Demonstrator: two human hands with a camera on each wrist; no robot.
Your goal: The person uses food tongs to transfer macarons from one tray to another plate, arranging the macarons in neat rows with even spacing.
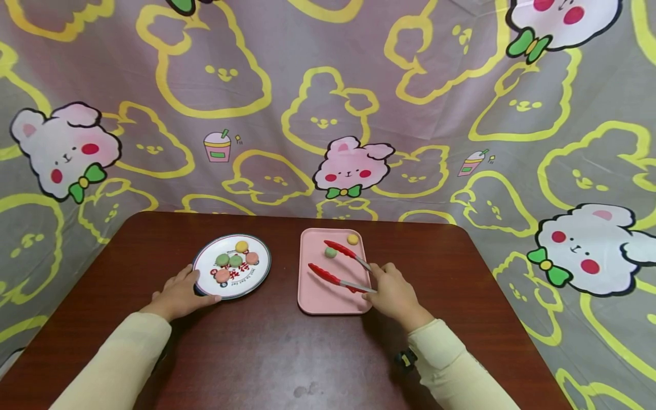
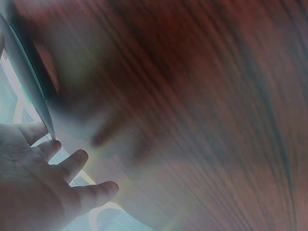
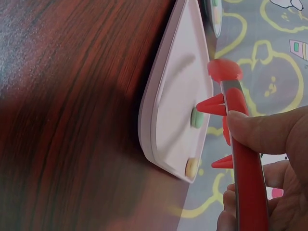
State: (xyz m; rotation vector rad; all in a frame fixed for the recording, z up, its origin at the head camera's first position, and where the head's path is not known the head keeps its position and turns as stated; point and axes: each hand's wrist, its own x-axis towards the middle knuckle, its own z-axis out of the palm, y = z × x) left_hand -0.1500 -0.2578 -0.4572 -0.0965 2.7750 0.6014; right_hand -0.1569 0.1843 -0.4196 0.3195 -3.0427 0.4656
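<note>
The pink tray (image 1: 328, 302) is placed just left of the fingers of the right hand (image 1: 397, 296); the plate (image 1: 263, 259) is touched at its rim by the nearly straight fingers of the left hand (image 1: 178, 294). The parted tongs (image 1: 327, 275) are gripped by the right fingers, their long axis pointed leftward. Between their arms, nearer the right hand, the green macaron (image 1: 330, 253) is seen; contact cannot be judged. The left wrist view is hazed.

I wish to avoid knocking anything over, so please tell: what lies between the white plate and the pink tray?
In the head view, nothing stands between the plate and the tray: only bare brown tabletop shows there.
</note>
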